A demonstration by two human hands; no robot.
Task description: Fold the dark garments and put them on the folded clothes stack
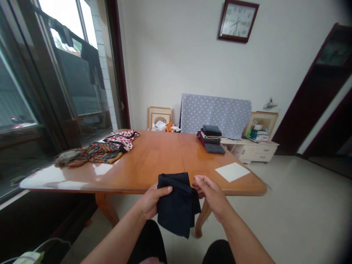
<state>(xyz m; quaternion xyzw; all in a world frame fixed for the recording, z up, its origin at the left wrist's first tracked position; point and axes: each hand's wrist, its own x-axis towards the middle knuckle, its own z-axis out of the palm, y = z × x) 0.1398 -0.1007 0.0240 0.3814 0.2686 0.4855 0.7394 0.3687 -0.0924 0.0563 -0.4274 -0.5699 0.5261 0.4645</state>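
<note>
A dark navy garment [176, 209], partly folded, hangs in front of the table's near edge. My left hand [151, 200] grips its left side, thumb on top and the other fingers behind the cloth. Close to the garment's right edge is my right hand [210, 194], its fingers loosely bent and apart, with no cloth visibly pinched between them. Whether its lower fingers touch the loose flap cannot be made out. Farther back on the right stands a stack of folded clothes [211, 137], mostly dark.
The wooden table [156, 157] spans the space ahead. Patterned clothes [107, 148] lie spread at its left, and a white sheet [232, 171] lies near its right corner. Behind are a polka-dot cloth [214, 113] and a white cabinet [255, 151]. Glass doors [79, 80] border the left.
</note>
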